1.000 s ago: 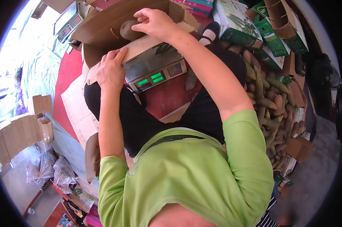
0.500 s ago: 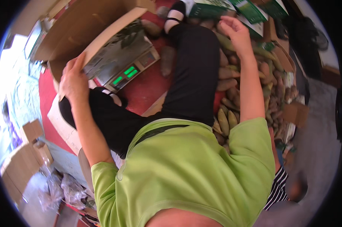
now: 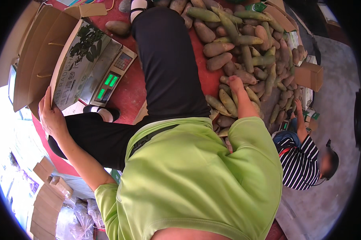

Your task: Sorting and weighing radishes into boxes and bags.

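My left hand [image 3: 52, 120] grips the lower corner of the printed flap of an open cardboard box [image 3: 44, 52]. The box rests on a scale [image 3: 110, 82] with lit green digits and a keypad. Over on the right, my right hand [image 3: 236, 84] reaches down to a big heap of long radishes [image 3: 250, 52], some green and some brownish. It is foreshortened against the heap, so its fingers do not show clearly. Just below that hand lie several greenish radishes [image 3: 228, 103]. I cannot make out whether it touches one.
A co-worker in a striped shirt [image 3: 298, 162] reaches into the heap's right side. Beside the heap stands a small brown carton [image 3: 309, 76]. My black-trousered leg [image 3: 168, 60] lies between scale and heap on a red surface [image 3: 128, 102]. Clear plastic bags [image 3: 82, 220] lie at lower left.
My right hand has dropped from beside the green boxes at the far end to the middle of the heap. The left hand stays on the flap. The view has shifted, showing more of the co-worker.
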The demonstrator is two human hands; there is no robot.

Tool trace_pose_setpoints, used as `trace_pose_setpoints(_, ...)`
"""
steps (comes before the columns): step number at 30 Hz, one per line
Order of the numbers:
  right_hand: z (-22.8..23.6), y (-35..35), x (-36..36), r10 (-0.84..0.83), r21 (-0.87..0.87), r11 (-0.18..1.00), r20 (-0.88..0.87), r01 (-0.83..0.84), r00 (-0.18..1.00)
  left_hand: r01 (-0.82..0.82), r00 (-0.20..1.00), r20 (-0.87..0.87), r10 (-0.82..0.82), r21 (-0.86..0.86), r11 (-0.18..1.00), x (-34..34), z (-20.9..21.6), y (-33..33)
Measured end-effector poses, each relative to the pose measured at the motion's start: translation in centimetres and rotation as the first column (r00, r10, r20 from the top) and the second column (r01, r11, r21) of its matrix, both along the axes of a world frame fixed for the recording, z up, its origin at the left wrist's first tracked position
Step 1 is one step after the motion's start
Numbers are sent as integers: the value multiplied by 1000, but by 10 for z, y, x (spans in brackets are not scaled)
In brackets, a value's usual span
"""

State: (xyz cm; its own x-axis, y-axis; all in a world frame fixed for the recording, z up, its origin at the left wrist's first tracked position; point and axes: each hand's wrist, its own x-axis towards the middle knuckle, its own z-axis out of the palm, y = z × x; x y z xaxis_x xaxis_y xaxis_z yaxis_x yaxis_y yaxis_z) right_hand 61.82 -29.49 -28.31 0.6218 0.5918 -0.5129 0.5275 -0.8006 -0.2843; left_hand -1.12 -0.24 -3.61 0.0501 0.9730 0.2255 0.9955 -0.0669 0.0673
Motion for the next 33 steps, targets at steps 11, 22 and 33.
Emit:
trace_pose_setpoints(11,-11,-53,-55,274,-361,908,135,-211,952,-7,999,-34,8,29,1000,3,0,-3)
trace_pose_setpoints(22,15,-25,-75,162,-647,751,-11,-130,987,-98,993,-55,100,34,995,16,10,-9)
trace_pose_setpoints(33,-5,-62,-88,225,-541,825,49,-164,973,-100,994,-48,103,58,993,17,10,-9)
